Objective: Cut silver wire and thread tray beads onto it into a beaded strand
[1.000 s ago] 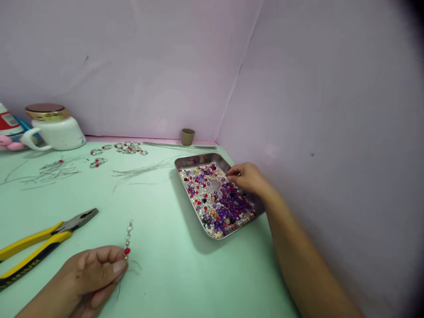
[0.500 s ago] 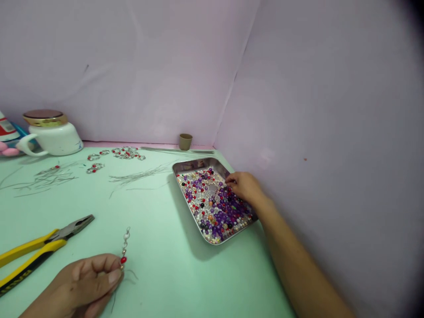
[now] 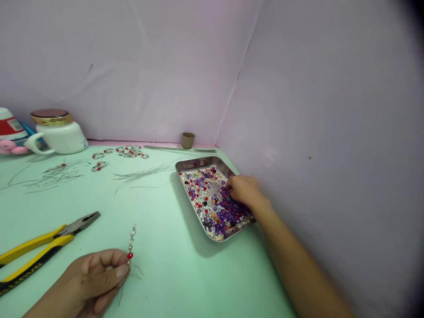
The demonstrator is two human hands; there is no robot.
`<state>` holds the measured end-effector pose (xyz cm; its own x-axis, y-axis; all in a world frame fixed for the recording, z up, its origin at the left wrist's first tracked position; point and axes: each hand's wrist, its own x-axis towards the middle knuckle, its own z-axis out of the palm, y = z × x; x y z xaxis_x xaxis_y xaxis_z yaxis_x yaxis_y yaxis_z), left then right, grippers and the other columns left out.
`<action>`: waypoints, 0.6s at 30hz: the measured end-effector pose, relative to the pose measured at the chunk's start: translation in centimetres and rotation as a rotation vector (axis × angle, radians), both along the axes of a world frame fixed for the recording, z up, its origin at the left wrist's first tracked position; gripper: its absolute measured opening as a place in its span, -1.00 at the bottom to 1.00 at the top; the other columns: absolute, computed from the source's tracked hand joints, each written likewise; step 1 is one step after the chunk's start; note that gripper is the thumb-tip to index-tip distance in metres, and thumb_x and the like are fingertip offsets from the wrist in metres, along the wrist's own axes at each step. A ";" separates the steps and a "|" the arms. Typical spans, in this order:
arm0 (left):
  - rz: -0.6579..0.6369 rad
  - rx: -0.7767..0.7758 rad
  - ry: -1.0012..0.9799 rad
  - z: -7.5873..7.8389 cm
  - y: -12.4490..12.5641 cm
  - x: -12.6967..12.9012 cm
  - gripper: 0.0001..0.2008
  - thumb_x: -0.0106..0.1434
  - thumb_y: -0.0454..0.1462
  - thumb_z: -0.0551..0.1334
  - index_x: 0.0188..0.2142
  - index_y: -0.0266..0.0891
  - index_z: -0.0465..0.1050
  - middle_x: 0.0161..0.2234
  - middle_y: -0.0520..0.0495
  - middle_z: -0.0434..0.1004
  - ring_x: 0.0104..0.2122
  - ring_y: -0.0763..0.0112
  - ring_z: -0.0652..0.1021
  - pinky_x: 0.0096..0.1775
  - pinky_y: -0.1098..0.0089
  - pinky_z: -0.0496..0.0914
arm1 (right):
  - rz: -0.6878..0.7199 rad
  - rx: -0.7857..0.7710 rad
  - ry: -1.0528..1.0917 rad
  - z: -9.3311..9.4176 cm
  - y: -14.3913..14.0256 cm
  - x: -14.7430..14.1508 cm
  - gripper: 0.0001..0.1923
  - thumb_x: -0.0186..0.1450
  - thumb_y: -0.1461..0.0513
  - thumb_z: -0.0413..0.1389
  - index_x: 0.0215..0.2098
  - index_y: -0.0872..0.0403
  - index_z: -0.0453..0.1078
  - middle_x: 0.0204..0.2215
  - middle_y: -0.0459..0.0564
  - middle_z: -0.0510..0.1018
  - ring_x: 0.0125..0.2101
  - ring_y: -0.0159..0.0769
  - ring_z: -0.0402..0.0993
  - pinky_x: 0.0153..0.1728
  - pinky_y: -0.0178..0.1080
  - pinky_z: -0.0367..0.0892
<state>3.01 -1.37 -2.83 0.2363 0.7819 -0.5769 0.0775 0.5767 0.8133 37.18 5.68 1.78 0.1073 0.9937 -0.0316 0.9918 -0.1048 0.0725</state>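
— Lilac walls meet in a corner behind our pale green counter (image 3: 172,229), and the work looks partly done: we count a few finished beaded loops (image 3: 127,151) lying near the back edge, beside loose cut wires (image 3: 49,176).

— And the piece in hand?

— Our left hand (image 3: 96,278) is curled shut, pinching a short wire strand (image 3: 131,243) that stands up from the fingers with one red bead and a few pale ones on it. We judge it only begun; bare wire trails below.

— What about the other?

— Our right hand (image 3: 243,190) reaches into the steel tray (image 3: 188,164) by the wall, fingertips drawn together down among the mixed beads (image 3: 212,205). Whether a bead is caught between them, we cannot tell.

— Tools?

— Yellow pliers (image 3: 46,243) lie untouched on the counter, left of the strand.
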 end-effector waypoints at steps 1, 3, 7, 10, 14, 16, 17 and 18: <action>0.006 -0.009 -0.007 0.1 0.0 0.1 -0.76 -0.14 -0.12 0.28 -0.61 -0.23 0.32 -0.87 0.14 0.09 -0.83 0.69 0.00 -0.75 0.58 -0.15 | -0.002 0.001 -0.002 0.0 0.0 0.0 -0.75 0.02 0.38 0.07 -0.36 0.09 0.50 -0.36 0.14 0.56 -0.32 -0.15 0.45 -0.35 -0.28 0.22; 0.010 -0.024 -0.021 0.2 -0.1 0.2 -0.75 -0.14 -0.12 0.29 -0.61 -0.24 0.32 -0.87 0.15 0.09 -0.83 0.70 -0.01 -0.75 0.59 -0.16 | -0.003 0.003 0.000 0.0 0.0 -0.1 -0.77 0.00 0.39 0.06 -0.41 0.12 0.50 -0.38 0.17 0.56 -0.34 -0.12 0.45 -0.38 -0.26 0.22; -0.002 -0.037 -0.032 0.8 -0.1 0.4 -0.73 -0.13 -0.10 0.29 -0.60 -0.26 0.33 -0.88 0.15 0.09 -0.82 0.73 -0.04 -0.72 0.61 -0.20 | 0.013 0.030 0.056 0.4 -0.1 -0.4 -0.78 0.02 0.35 0.05 -0.38 0.08 0.49 -0.37 0.10 0.56 -0.35 -0.14 0.44 -0.41 -0.27 0.22; -0.014 -0.047 -0.033 1.1 -0.1 0.4 -0.73 -0.11 -0.11 0.29 -0.60 -0.26 0.33 -0.87 0.16 0.09 -0.82 0.74 -0.02 -0.72 0.63 -0.19 | 0.087 0.027 0.160 0.8 -0.6 -1.3 -0.78 0.08 0.32 0.02 -0.35 0.03 0.47 -0.38 -0.04 0.56 -0.37 -0.29 0.44 -0.41 -0.35 0.23; -0.043 -0.064 -0.037 0.8 0.1 0.0 -0.73 -0.09 -0.10 0.29 -0.60 -0.26 0.34 -0.85 0.16 0.08 -0.82 0.73 0.00 -0.74 0.63 -0.14 | 0.314 -0.236 0.515 0.8 -1.0 -2.4 -0.78 0.01 0.37 0.07 -0.38 0.07 0.48 -0.44 -0.13 0.57 -0.43 -0.39 0.44 -0.43 -0.43 0.27; -0.070 -0.080 -0.050 0.6 0.2 -0.1 -0.73 -0.09 -0.10 0.29 -0.59 -0.26 0.34 -0.85 0.15 0.10 -0.83 0.73 0.01 -0.74 0.62 -0.14 | 0.315 -0.257 0.543 0.3 -0.8 -2.5 -0.76 -0.02 0.40 0.08 -0.40 0.08 0.49 -0.46 -0.13 0.58 -0.45 -0.39 0.45 -0.42 -0.43 0.28; -0.073 -0.076 -0.053 0.5 0.2 -0.1 -0.72 -0.09 -0.09 0.29 -0.59 -0.26 0.34 -0.85 0.15 0.10 -0.83 0.73 0.02 -0.74 0.61 -0.15 | 0.288 -0.217 0.512 0.1 -0.6 -2.3 -0.76 -0.02 0.41 0.07 -0.41 0.09 0.50 -0.46 -0.12 0.58 -0.44 -0.39 0.45 -0.42 -0.43 0.27; -0.067 -0.066 -0.049 0.5 0.2 -0.1 -0.72 -0.08 -0.09 0.28 -0.59 -0.26 0.33 -0.85 0.14 0.11 -0.83 0.73 0.02 -0.73 0.61 -0.16 | 0.256 -0.168 0.479 -0.2 -0.3 -2.1 -0.75 -0.02 0.42 0.06 -0.43 0.10 0.50 -0.45 -0.10 0.58 -0.44 -0.38 0.45 -0.41 -0.42 0.27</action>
